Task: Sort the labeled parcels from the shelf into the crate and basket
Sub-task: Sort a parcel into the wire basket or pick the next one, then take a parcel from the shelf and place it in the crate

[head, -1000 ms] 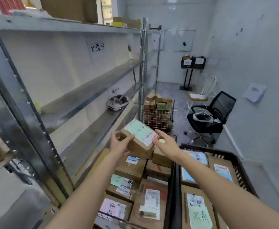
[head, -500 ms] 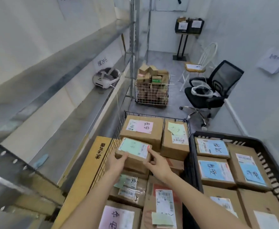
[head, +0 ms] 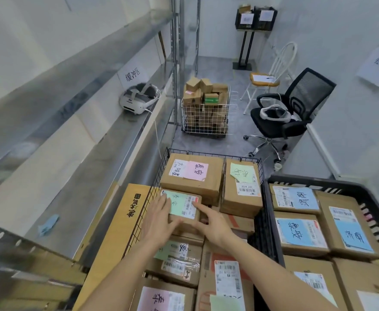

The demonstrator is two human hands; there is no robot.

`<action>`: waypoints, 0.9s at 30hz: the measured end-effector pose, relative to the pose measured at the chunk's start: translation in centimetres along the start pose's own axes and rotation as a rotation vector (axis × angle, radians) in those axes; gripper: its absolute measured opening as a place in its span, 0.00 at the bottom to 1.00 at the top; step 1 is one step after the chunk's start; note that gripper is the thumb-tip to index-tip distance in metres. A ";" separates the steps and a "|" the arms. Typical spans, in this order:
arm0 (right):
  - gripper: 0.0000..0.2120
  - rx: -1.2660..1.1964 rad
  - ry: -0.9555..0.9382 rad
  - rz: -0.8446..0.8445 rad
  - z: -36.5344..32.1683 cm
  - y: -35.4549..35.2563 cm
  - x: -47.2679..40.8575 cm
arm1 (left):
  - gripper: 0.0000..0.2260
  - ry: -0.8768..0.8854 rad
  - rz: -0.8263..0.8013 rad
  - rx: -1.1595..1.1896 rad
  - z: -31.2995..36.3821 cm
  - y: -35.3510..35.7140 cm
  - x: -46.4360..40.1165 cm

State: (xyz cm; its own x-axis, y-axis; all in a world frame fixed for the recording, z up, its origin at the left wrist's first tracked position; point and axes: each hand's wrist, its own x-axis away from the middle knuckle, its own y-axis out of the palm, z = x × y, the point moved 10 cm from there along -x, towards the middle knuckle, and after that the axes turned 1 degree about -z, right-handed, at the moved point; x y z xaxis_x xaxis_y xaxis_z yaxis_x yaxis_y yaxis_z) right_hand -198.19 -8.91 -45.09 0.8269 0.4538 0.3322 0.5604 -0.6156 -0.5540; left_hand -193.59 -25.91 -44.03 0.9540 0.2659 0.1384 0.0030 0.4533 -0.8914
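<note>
Brown cardboard fills a black wire basket seen from above, and a person's two bare forearms reach into it from the bottom edge. Both hands are on a small parcel with a green label, which sits on top of other boxes near the basket's left side. The left hand lies over the parcel's near left corner, fingers spread across the label and thumb along the near edge. The right hand grips the near right corner, fingers laid on top and thumb tucked against the side. Just beyond this parcel lies a larger box with a pink label, and to its right a box with a green note. More labeled boxes lie nearer the viewer in the same basket. Touching the basket's right side stands a black plastic crate holding boxes with blue labels. A flat yellow carton stands on edge against the basket's left side. A metal shelf runs along the left wall, carrying a white headset beneath a paper sign. Farther back on the floor are a white wire cart of small boxes, a black office chair and a white chair.
</note>
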 end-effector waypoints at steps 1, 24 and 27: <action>0.30 0.005 -0.001 -0.003 0.0 0.1 0.0 | 0.39 -0.005 -0.009 -0.007 0.2 0.1 -0.1; 0.41 0.570 -0.705 -0.089 -22.7 -9.4 18.9 | 0.40 -0.317 0.426 -0.164 8.2 -24.2 24.3; 0.39 0.548 -0.837 -0.110 -27.3 -8.2 24.3 | 0.38 -0.386 0.572 -0.204 9.1 -29.6 32.7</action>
State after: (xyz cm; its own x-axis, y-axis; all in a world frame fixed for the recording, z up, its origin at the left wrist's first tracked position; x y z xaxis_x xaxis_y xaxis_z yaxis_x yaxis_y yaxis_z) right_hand -181.44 -10.42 -11.59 0.3548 0.9266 -0.1243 0.3589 -0.2578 -0.8971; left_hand -165.19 -22.89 -9.14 0.6489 0.7130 -0.2655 -0.3742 -0.0048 -0.9273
